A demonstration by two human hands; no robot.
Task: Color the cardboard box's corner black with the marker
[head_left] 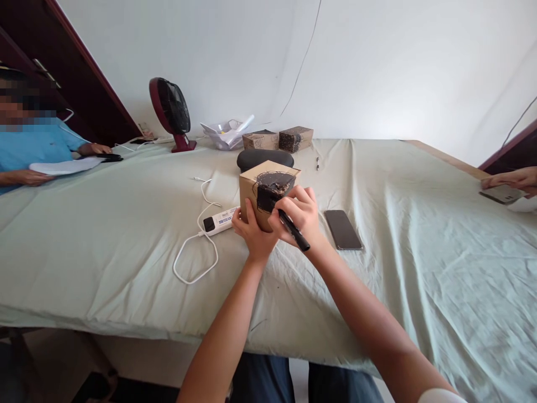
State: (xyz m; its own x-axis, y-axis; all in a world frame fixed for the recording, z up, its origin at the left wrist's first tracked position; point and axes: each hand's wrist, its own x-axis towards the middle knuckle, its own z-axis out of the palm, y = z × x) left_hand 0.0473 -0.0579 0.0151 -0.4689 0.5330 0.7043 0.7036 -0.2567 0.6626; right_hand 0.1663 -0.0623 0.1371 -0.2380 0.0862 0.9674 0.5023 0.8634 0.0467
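In front of me is a brown cardboard box [247, 193], tilted, with a large patch of black ink spread over one corner and onto its top. My left hand [257, 235] grips the box from below and the left, its fingers against the near side. A black marker pen [293, 229] is pinched in my right hand [302, 215], its tip hidden by the fingers near the inked patch. A white power strip [220, 221] with a looped white cable lies just left of my left hand. To the right rests a dark phone [343, 229].
Behind the box sit a black case [265, 159], two marked cardboard boxes [260, 141], a clear plastic bin [226, 137] and a fan [171, 112]. A small pen-like object [318, 163] lies at the back. People with papers and a phone are at both sides of the cloth-covered table [126, 263].
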